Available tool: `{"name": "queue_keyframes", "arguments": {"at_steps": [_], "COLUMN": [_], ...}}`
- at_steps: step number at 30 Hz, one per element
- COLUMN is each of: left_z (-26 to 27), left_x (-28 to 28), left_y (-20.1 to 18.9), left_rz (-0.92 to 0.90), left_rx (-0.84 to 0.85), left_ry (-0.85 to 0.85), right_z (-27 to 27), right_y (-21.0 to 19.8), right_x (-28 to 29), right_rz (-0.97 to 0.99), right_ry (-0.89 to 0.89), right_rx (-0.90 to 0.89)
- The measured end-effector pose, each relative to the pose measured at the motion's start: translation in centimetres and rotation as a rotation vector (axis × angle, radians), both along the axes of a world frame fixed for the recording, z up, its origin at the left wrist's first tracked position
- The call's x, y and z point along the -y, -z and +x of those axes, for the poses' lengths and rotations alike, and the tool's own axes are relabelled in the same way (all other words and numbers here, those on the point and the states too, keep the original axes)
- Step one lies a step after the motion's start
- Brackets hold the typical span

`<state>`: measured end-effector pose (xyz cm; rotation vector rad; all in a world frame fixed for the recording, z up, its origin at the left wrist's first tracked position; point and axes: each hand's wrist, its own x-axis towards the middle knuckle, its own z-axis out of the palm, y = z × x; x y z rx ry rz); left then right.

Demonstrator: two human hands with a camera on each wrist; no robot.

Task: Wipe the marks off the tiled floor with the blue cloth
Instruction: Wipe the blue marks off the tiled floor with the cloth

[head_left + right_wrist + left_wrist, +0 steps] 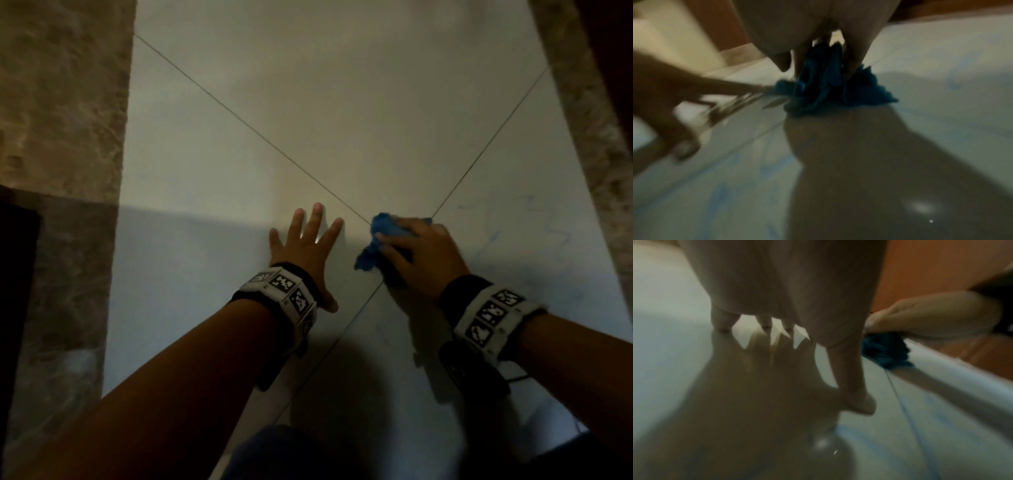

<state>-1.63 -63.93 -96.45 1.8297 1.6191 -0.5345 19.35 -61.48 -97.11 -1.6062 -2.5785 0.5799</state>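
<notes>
The blue cloth lay bunched on the pale tiled floor, right at the spot where two thin grout lines crossed. It was crumpled rather than spread, with its long axis running from near-left to far-right: one ragged end stuck out toward the near left, beside the thumb, and another tuft showed past the knuckles on the far side. The right hand covered most of it, fingers curled down over the wad and gripping it against the tile; in the right wrist view the blue cloth was seen bulging between the fingers and fanning out on the floor below them.

The left hand rested flat on the floor just left of the cloth, apart from it, with fingers straight and spread and holding nothing. The left wrist view showed its fingertips meeting their own reflection in the glossy tile, with the cloth off to the right under the other hand.

Faint blue marks ran across the tile to the right of the right hand, near a mottled brown border strip. A matching brown strip edged the floor on the left. Both wrists wore bands with black-and-white coded squares.
</notes>
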Motion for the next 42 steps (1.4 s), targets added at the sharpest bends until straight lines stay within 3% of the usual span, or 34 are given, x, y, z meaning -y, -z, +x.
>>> {"name": "queue_keyframes", "arguments": {"at_steps": [3, 6, 8, 11, 13, 14, 17, 18, 19, 23, 26, 27, 30, 32, 34, 37, 38, 39, 42], "left_z": [0.0, 0.0, 0.1, 0.2, 0.2, 0.1, -0.1, 0.0, 0.1, 0.3, 0.1, 0.0, 0.0, 0.0, 0.2, 0.1, 0.1, 0.1, 0.3], "left_x": [-0.1, -0.3, -0.3, -0.4, -0.3, -0.3, -0.1, -0.1, -0.2, -0.4, -0.2, -0.2, -0.2, -0.3, -0.3, -0.3, -0.1, 0.1, 1.1], "left_y": [-0.1, -0.2, -0.2, -0.4, -0.4, -0.4, -0.4, -0.3, -0.2, -0.3, -0.5, -0.5, -0.5, -0.6, -0.7, -0.8, -0.9, -0.9, -1.2], "left_rz": [-0.006, -0.008, -0.015, -0.025, -0.019, -0.013, -0.008, -0.011, -0.013, -0.017, -0.008, -0.008, -0.011, -0.016, -0.024, -0.015, -0.011, -0.010, -0.006], "left_rx": [-0.006, -0.009, -0.013, -0.020, -0.014, -0.009, -0.004, -0.006, -0.008, -0.010, 0.001, 0.004, 0.007, 0.002, -0.004, -0.018, -0.022, -0.029, -0.047], "left_ry": [0.005, 0.001, -0.001, -0.007, -0.006, -0.005, -0.008, -0.008, -0.010, -0.021, -0.013, -0.012, -0.018, -0.018, -0.013, -0.001, 0.000, 0.002, -0.006], "right_z": [1.8, 1.6, 0.3, 0.0, 1.3, 2.0, 2.6, 1.8, 0.7, -0.7, 1.6, 2.4, 3.7, 3.3, 1.8, 1.6, 2.5, 3.5, 7.2], "right_y": [-0.7, -0.3, 0.2, -0.1, -0.6, -0.9, -0.8, -0.7, -0.7, -1.2, -1.4, -1.1, 0.0, 0.5, 0.0, -0.4, -0.6, -0.8, -0.3], "right_x": [-2.1, -3.8, -2.5, -0.2, -1.6, -2.8, -4.9, -4.5, -3.6, 0.8, -0.5, -1.4, -3.9, -4.2, -3.0, -1.2, -1.7, -2.6, -5.8], "right_rz": [0.030, -0.005, -0.029, -0.088, -0.086, -0.069, -0.050, -0.048, -0.040, -0.125, -0.048, -0.009, 0.068, 0.073, 0.072, 0.117, 0.119, 0.107, -0.016], "right_ry": [-0.123, 0.203, 0.305, 0.027, -0.100, -0.057, 0.399, 0.466, 0.436, -0.046, -0.189, -0.099, 0.413, 0.572, 0.466, 0.011, -0.046, 0.027, 0.497], "right_rx": [-0.073, -0.119, -0.115, -0.094, -0.097, -0.102, -0.143, -0.115, -0.072, -0.026, -0.049, -0.081, -0.161, -0.101, -0.046, -0.154, -0.131, -0.093, -0.049]}}
